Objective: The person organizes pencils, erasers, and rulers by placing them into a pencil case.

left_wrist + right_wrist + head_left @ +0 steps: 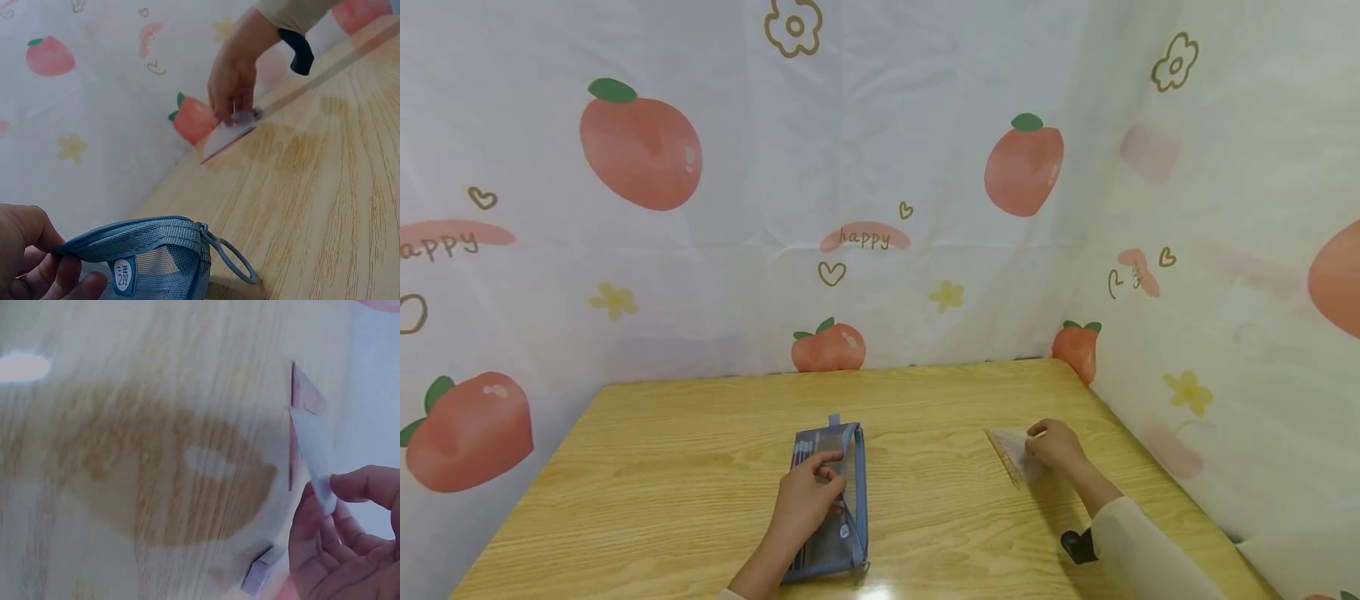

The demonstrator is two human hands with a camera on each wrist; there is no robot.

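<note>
My left hand [805, 500] pinches the zipped edge of a blue mesh pencil case [862, 500], which lies on the table. In the left wrist view, the thumb and fingers grip the rim of the pencil case [165, 240], beside its round label and zip ring. Slim striped items show through the mesh. On the right, my right hand [1056, 446] pinches a clear triangular ruler [1009, 454] with a marked edge, tilted close over the table. The right wrist view has the ruler [315, 456] between thumb and fingers, seen nearly edge-on.
A small pale block [259, 572] sits near the right fingers in the right wrist view. The wooden table [662, 483] meets a fruit-printed cloth [737, 167] at the back and right. A black strap [1078, 547] hangs at the right sleeve.
</note>
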